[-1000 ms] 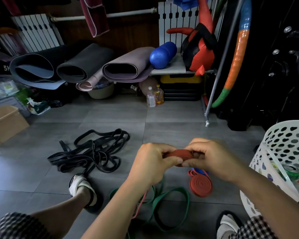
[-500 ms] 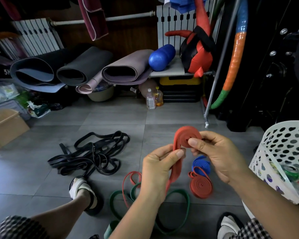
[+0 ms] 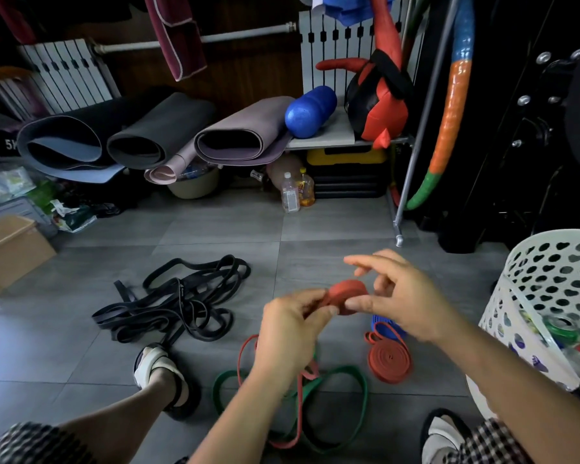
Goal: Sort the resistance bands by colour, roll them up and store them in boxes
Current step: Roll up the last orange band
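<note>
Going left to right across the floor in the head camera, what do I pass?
Cardboard box → black bands pile → green band → rolled red band → white basket.

Home gym storeroom: rolled mats, hoop.

A half-rolled band is held between the left hand and the right hand, above loose bands on the floor. A coiled band lies just right of them, with a basket farther right. Tangled bands lie to the left, a box far left, and rolled mats behind.
</note>
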Action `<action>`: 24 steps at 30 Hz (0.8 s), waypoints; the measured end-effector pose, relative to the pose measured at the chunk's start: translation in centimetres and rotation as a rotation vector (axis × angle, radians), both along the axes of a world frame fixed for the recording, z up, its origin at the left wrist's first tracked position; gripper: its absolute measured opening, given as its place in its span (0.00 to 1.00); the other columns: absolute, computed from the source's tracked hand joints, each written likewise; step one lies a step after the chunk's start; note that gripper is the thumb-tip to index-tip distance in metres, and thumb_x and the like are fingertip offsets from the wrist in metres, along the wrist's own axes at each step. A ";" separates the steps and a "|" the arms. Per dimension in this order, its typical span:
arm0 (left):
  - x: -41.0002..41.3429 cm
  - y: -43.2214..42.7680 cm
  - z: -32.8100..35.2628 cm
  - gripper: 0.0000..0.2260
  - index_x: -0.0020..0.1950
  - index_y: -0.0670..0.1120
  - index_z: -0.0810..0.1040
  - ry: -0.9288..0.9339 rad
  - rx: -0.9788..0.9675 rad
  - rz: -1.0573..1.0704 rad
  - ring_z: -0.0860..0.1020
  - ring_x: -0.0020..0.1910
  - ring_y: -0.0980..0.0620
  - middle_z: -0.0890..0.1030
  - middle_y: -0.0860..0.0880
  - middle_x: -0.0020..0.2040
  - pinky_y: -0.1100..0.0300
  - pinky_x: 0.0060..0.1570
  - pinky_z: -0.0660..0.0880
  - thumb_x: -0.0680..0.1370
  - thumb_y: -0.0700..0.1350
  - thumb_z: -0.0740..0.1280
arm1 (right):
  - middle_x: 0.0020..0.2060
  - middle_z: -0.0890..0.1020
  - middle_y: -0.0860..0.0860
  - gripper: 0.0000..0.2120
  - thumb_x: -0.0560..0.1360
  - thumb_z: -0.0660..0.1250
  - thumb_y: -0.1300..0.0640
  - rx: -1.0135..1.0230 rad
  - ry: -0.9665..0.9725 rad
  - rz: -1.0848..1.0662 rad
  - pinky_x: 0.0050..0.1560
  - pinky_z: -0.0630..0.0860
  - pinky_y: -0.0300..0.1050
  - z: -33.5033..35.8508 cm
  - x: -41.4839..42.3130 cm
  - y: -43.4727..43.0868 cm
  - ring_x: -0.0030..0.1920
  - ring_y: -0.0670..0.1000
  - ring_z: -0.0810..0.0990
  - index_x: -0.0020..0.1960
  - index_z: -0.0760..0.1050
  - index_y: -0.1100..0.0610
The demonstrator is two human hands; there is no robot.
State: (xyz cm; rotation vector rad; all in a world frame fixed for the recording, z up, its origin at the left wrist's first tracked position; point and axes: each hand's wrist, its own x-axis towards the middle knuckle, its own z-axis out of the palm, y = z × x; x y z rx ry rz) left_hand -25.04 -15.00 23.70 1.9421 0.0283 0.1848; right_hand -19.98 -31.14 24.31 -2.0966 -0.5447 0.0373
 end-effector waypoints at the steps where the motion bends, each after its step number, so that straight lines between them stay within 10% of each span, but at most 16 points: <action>1: 0.2 0.3 0.4 0.06 0.41 0.49 0.83 0.005 0.157 -0.061 0.75 0.29 0.55 0.82 0.47 0.35 0.58 0.35 0.73 0.73 0.39 0.70 | 0.41 0.75 0.43 0.21 0.64 0.76 0.50 -0.090 -0.087 0.046 0.38 0.67 0.32 0.3 0.0 -0.3 0.35 0.43 0.71 0.55 0.77 0.46; 6: 0.7 0.0 1.5 0.06 0.41 0.47 0.83 0.074 -0.013 -0.094 0.81 0.36 0.57 0.83 0.53 0.34 0.63 0.43 0.78 0.71 0.36 0.72 | 0.32 0.79 0.42 0.06 0.62 0.76 0.51 0.015 -0.031 0.063 0.31 0.71 0.35 0.9 0.1 -0.7 0.28 0.45 0.75 0.35 0.80 0.43; 17: 0.3 -1.1 0.9 0.08 0.44 0.45 0.83 0.085 -0.551 0.001 0.81 0.38 0.56 0.84 0.49 0.36 0.67 0.44 0.77 0.71 0.34 0.69 | 0.21 0.76 0.49 0.08 0.63 0.67 0.59 0.703 0.344 -0.114 0.24 0.69 0.32 1.6 -1.5 0.7 0.21 0.41 0.70 0.42 0.78 0.59; 24: -0.1 -3.3 0.1 0.13 0.50 0.40 0.82 0.082 -0.875 0.128 0.80 0.42 0.52 0.84 0.44 0.43 0.63 0.45 0.76 0.67 0.42 0.70 | 0.33 0.83 0.52 0.10 0.58 0.71 0.55 1.110 0.679 -0.094 0.31 0.77 0.33 0.4 -2.7 2.7 0.29 0.43 0.79 0.37 0.83 0.58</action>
